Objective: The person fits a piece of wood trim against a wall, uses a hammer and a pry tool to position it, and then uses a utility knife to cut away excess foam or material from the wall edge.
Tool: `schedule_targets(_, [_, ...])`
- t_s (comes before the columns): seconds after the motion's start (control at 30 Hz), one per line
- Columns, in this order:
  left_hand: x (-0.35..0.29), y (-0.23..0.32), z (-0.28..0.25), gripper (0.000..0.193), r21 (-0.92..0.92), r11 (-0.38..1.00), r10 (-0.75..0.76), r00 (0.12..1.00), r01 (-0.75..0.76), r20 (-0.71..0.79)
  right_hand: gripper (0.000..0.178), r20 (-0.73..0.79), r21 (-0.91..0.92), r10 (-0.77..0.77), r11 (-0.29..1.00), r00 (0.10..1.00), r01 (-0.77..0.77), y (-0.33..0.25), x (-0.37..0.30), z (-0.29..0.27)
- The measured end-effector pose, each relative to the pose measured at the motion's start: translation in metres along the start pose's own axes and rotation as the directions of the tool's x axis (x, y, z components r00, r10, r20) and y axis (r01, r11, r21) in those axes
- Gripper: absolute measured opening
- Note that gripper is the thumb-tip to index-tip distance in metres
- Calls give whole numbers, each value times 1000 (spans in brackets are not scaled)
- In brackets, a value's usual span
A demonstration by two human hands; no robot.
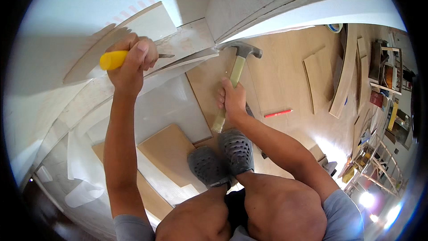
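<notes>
My left hand (132,60) is closed around a yellow-handled tool (114,60). Its narrow metal tip points right, over the ledge along the wall's foot; whether it is a chisel or a screwdriver I cannot tell. A pale board (154,23) leans on the wall just behind that fist. My right hand (232,99) grips a claw hammer (235,72) by its pale yellow-green handle. The hammer's dark metal head is up near the wall corner, beside the end of a thin raised strip (189,60).
Wood-look planks cover the floor (276,76), where a red marker-like stick (278,113) lies. Loose planks (345,76) are on the right, with clutter and a metal-framed stand (379,169) beyond. A cut board (171,154) and white sheeting (84,193) lie by my grey clogs (236,150).
</notes>
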State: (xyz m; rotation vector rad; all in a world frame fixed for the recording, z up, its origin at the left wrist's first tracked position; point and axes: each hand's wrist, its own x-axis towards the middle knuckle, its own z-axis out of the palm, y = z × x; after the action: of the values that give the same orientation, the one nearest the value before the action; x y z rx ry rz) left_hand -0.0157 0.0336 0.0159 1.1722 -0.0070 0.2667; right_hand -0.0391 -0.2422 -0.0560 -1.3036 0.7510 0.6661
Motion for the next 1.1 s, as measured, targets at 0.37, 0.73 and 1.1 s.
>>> schedule_targets(0.37, [-67,30,-29,29,233,972,69,992,-43,-106,25,186,-370,178,924,966,-99,49,-52,-33])
schedule_targets(0.73, [-63,8,-40,33,274,961,21,1000,-18,-7,24,254,-445,184,894,949,-54,71,-54,-35])
schedule_targets(1.1, [-44,11,-3,34,402,880,-92,922,252,-377,26,236,-431,189,900,953,-72,74,-50,-37])
